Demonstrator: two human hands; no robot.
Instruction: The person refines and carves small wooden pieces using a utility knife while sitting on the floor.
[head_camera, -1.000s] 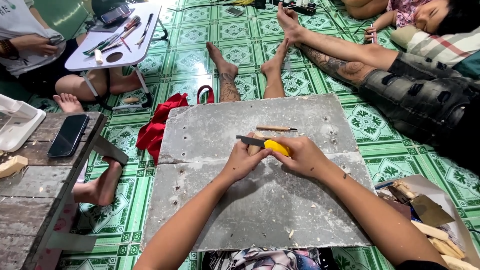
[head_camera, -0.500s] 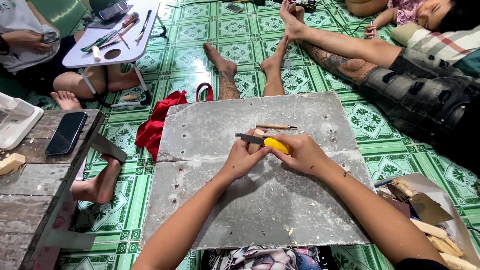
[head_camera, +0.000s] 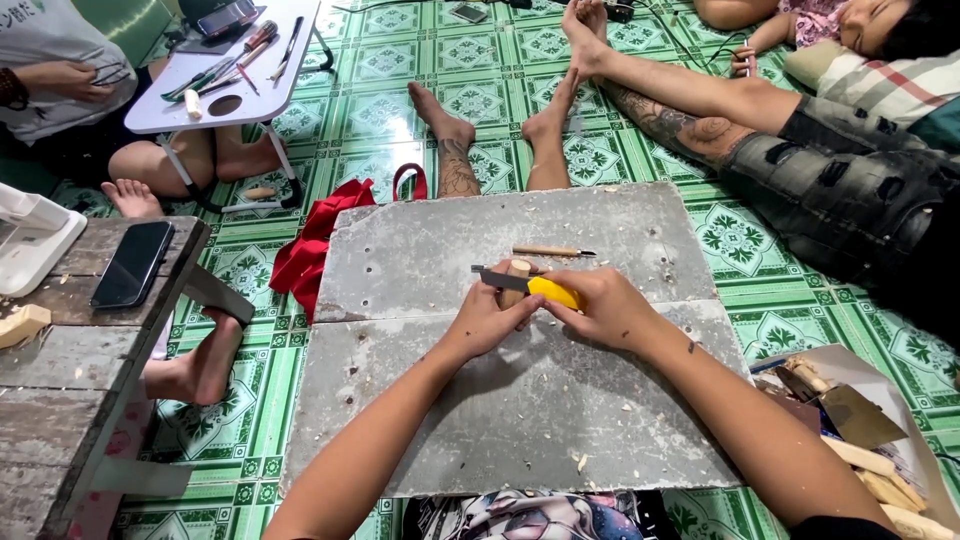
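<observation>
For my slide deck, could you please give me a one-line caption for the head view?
Left hand steadies a small wooden piece while right hand works a yellow-handled knife over a grey board.

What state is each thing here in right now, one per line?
Left hand: gripping the wooden piece.
Right hand: closed on the knife's yellow handle.
Knife: held, blade against the wood.
Wooden piece: held upright over the board.
Grey board: flat, strewn with shavings.
Small tool: lying loose on the board.
Phone: screen dark, lying flat.
</observation>
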